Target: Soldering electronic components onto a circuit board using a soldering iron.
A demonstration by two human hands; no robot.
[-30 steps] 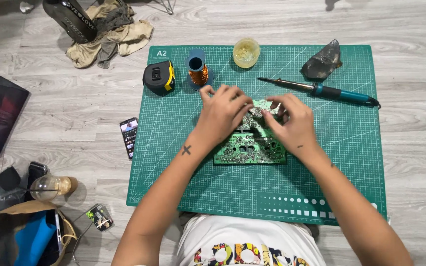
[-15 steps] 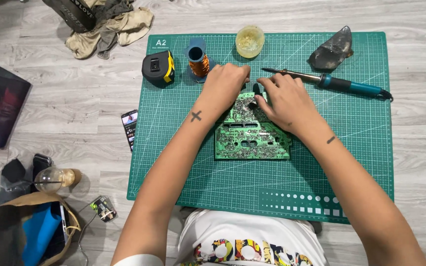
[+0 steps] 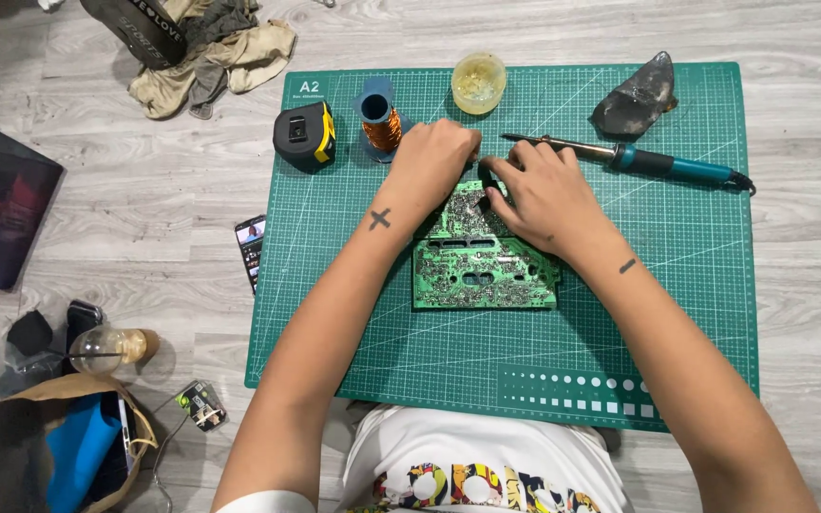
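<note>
Both hands have slid toward the far edge of the circuit board, which lies solder-side up mid green mat. The left hand and right hand curl their fingers around its top, steadying it; the soldering iron waits just beyond.

The circuit board shows a green lacquered face speckled with shiny metal solder. Under it the cutting mat looks matt, rubbery green. The soldering iron has a metal shaft and teal plastic grip. The floor is pale wood-grain plank; crumpled cloth lies beyond the mat's far left corner.
</note>
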